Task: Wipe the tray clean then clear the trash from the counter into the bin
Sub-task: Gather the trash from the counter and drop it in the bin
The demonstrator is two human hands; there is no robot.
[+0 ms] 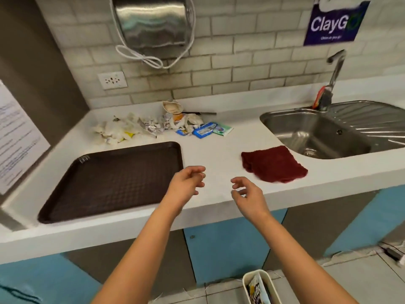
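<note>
I take the tray as my reference point. It is a dark brown, textured tray lying flat on the white desk, close to the desk's front edge. Behind the tray, toward the tiled wall, I see the trash: crumpled paper, foil scraps and blue wrappers lying in a loose heap. To the right of the tray, a folded dark red cloth lies flat, just beside the steel sink. My left hand hovers just off the tray's right edge, released, fingers loosely curled and holding nothing. My right hand hovers between the tray and the cloth, also released and holding nothing. Below the desk, right of the tray, I see the white bin on the floor, with a wrapper inside.
</note>
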